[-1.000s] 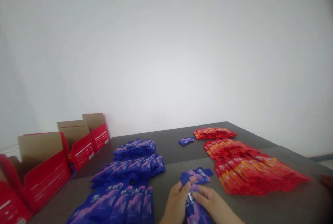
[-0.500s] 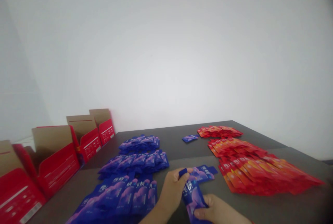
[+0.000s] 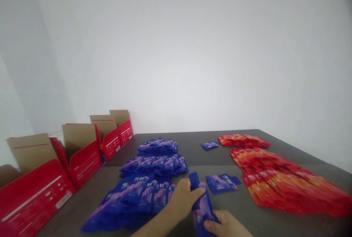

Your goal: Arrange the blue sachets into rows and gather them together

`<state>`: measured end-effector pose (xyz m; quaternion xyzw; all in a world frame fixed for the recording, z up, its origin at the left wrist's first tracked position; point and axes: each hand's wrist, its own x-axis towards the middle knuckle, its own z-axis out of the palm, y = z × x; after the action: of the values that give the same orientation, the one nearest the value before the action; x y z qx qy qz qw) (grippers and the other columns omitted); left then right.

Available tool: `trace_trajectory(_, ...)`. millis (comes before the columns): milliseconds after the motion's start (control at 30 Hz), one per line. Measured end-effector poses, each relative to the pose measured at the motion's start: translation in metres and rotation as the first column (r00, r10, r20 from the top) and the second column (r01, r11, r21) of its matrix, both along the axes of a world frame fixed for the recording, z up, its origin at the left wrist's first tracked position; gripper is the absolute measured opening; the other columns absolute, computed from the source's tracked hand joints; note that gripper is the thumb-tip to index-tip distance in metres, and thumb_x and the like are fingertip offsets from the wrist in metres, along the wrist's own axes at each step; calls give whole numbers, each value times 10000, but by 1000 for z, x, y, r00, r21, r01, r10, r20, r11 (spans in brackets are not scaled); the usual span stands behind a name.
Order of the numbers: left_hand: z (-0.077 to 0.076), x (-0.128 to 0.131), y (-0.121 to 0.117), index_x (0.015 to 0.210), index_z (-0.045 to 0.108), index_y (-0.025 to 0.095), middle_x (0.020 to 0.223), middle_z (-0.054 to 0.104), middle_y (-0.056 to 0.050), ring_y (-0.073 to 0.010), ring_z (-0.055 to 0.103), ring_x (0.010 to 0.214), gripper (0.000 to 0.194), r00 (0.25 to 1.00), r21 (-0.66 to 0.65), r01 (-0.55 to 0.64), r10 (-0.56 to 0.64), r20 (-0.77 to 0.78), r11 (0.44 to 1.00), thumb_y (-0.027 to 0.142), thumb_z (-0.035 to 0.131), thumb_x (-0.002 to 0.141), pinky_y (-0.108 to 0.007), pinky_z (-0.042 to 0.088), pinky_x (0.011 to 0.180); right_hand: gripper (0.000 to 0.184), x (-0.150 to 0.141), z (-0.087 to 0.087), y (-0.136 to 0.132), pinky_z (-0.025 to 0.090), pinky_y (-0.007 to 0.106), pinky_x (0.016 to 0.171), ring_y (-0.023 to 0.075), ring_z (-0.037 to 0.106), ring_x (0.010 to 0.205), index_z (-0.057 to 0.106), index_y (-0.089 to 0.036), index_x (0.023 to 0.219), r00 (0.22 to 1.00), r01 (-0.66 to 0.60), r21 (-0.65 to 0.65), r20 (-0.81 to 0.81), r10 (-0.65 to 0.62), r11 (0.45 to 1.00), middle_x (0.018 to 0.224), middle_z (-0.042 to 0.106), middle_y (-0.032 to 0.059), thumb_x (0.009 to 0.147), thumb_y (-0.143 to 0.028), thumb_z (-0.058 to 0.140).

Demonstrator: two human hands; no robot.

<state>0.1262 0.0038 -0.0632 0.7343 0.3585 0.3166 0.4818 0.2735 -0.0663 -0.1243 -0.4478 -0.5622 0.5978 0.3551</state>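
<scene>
Between my two hands is a blue-purple pouch point(image 3: 202, 207), held upright at a slight tilt over the table's near part. My left hand point(image 3: 184, 195) grips its upper part, thumb across the front just below the top tab. Lower down, my right hand point(image 3: 224, 224) pinches the right edge with the thumb in front. Whether one pouch or a few stacked are held, I cannot tell. A single blue-purple pouch point(image 3: 222, 183) lies flat just beyond my right hand. To the left of my left hand spreads the nearest pile of blue-purple pouches point(image 3: 137, 196).
Two more blue-purple piles, a middle one point(image 3: 155, 164) and a far one point(image 3: 158, 146), lie behind. Red-orange pouches point(image 3: 286, 189) form rows on the right. One blue pouch point(image 3: 210, 145) lies farther back. Several open red boxes point(image 3: 85, 163) line the left side of the dark table point(image 3: 192, 158).
The view has swung left, so the table's things appear farther right. My left hand has shifted on the held pouch and now shows its top tab; the pouch's printing is less visible.
</scene>
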Motion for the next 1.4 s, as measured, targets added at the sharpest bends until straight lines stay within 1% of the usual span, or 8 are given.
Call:
trace_trajectory(167, 10, -27, 19, 799, 622, 170, 830, 656, -26, -189, 563, 793, 222, 955, 292, -165, 226, -189, 942, 357, 501, 812, -279, 409, 774, 203, -1, 12, 4, 415, 206, 543, 131, 513, 529, 567, -150, 909, 855, 56, 313, 476, -208, 948, 635, 560, -7, 778, -296, 515)
trace_trajectory(300, 7, -33, 30, 787, 596, 148, 803, 643, -15, -171, 559, 763, 222, 959, 242, -165, 213, -189, 956, 330, 471, 809, -250, 426, 722, 864, -12, 17, 11, 474, 335, 882, 285, 523, 1097, 295, -219, 1409, 636, -195, 677, 639, -434, 710, 1362, 396, 137, 635, -157, 674)
trace_trajectory(433, -2, -36, 29, 764, 608, 133, 759, 643, -15, -163, 572, 721, 214, 951, 185, -97, 146, -274, 978, 272, 448, 797, -222, 436, 649, 821, -23, 2, 24, 550, 301, 686, 282, 619, 910, 253, -238, 1443, 401, -407, 669, 743, -537, 622, 1274, 479, 144, 707, -84, 583)
trace_trajectory(700, 35, -72, 45, 1098, 502, 154, 897, 614, -66, -181, 581, 823, 312, 851, 429, -247, 406, -332, 869, 171, 288, 872, -284, 409, 788, 650, -30, 20, 29, 526, 244, 657, 225, 642, 802, 457, -80, 1342, 244, -401, 565, 824, -511, 721, 986, 622, 116, 712, 65, 392)
trace_trajectory(867, 32, -59, 32, 1015, 551, 182, 905, 624, -48, -168, 580, 872, 332, 864, 500, -133, 347, -364, 855, 158, 244, 891, -285, 430, 846, 590, -56, 29, 46, 522, 288, 634, 240, 636, 784, 463, -63, 1321, 78, -401, 523, 838, -541, 752, 995, 612, 151, 753, 89, 414)
trace_trajectory(1133, -6, -36, -4, 1182, 554, 93, 1187, 578, -143, -244, 535, 1102, 457, 662, 453, 169, 239, -710, 875, 32, 270, 829, -401, 407, 997, 415, -79, 8, 55, 512, 273, 670, 240, 644, 837, 592, -105, 1159, 301, -288, 519, 847, -439, 805, 1062, 610, 172, 797, 22, 436)
trace_trajectory(1300, -17, -47, -3, 1311, 481, 130, 1408, 406, -125, -290, 362, 1314, 446, 600, 418, 274, 186, -778, 866, 225, 394, 883, -508, 259, 1123, 423, -31, 39, 40, 485, 232, 789, 191, 621, 893, 645, -163, 1057, 409, -400, 439, 871, -272, 804, 1009, 617, 77, 716, 21, 475)
trace_trajectory(1400, -19, -50, -3, 1348, 434, 117, 1454, 294, -132, -287, 251, 1371, 521, 581, 369, 321, 126, -804, 872, 313, 449, 865, -524, 138, 1160, 498, 14, 45, 41, 439, 294, 921, 201, 556, 1031, 601, -170, 1173, 411, -342, 571, 805, -428, 746, 1135, 580, 82, 723, 9, 483)
